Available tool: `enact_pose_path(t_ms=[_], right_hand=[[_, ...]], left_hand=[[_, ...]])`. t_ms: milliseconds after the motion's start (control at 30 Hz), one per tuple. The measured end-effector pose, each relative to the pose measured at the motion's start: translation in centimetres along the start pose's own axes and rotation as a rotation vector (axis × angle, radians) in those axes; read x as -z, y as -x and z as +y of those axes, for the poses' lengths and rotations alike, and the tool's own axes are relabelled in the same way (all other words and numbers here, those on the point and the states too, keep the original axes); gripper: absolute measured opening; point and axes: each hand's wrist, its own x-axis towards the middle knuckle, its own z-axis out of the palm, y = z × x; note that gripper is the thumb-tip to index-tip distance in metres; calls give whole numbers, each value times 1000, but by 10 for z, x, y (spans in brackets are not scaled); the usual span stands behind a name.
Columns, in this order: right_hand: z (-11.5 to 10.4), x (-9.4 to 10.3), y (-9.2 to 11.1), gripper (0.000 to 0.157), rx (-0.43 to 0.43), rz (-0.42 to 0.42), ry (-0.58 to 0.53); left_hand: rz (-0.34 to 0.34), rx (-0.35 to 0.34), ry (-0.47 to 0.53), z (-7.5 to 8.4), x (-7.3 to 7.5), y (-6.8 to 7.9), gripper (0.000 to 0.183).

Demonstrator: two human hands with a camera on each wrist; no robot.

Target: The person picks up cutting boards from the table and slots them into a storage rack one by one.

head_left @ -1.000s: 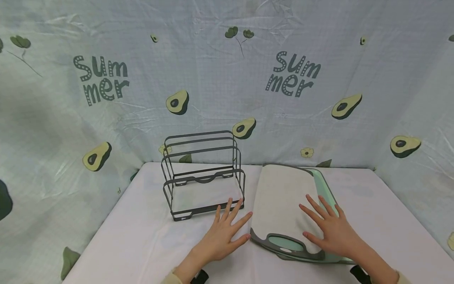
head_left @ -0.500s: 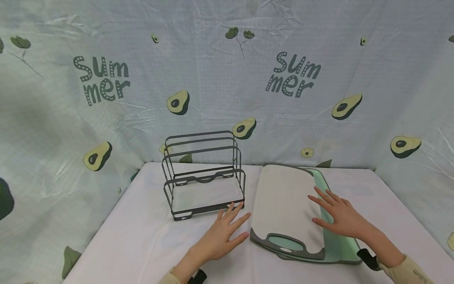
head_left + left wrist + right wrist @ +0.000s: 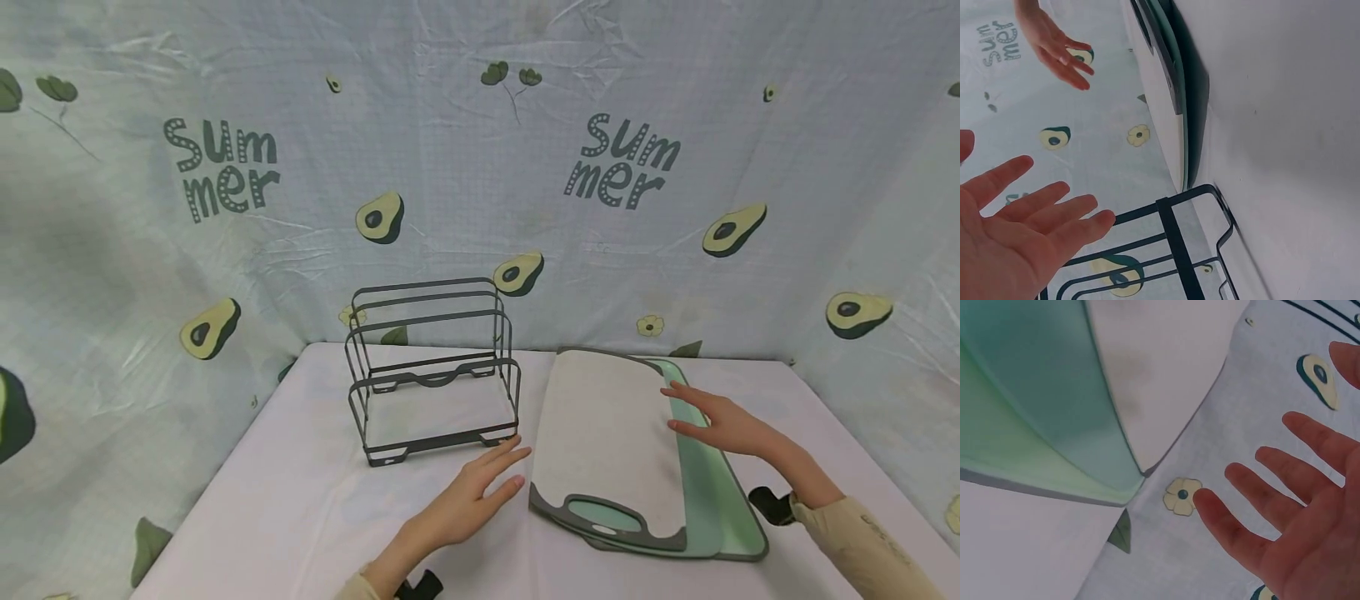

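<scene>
My left hand [image 3: 468, 502] hovers in front of the dark wire rack [image 3: 435, 446], its fingers extended and holding nothing. The rack stands upright with several thin hoops. To its right lies a stack of cutting boards: a white one [image 3: 603, 433] with grey corners and a handle slot on top, and green ones [image 3: 701, 492] fanned out beneath to the right. My right hand [image 3: 723, 423] is held above the right side of the stack, fingers loosely straight, with nothing in it. In the right wrist view its spread fingers [image 3: 1247, 500] show apart from the boards.
A white-covered table [image 3: 300, 500] carries the rack and boards. Behind and at both sides hangs a pale cloth [image 3: 450, 150] printed with avocados and lettering, close behind the rack and the far ends of the boards.
My right hand has moved right and away from me over the boards and turned sideways, uncovering more green board. The left hand has stayed near the rack, its fingers less spread.
</scene>
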Motion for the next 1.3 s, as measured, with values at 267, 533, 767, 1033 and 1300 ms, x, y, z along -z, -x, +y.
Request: enact_pose_path(t_ms=[267,533,767,1033,1300], right_hand=[[17,6,-20,55,-99,-51,-48],[33,9,-31,58,-172,-93,-196],[45,10,-39,60,-234,-119,-366],[53,11,-50,66,-355,-127,-559],[60,8,-61,71,-440,-118,-793]], left_hand=[[43,46,218,2,-5,-1,38],[47,199,554,6,-2,-2,37],[107,378,794,0,-3,-2,38],[84,475,959,-3,-5,-1,39],[17,593,1115,-4,-13,-1,47]])
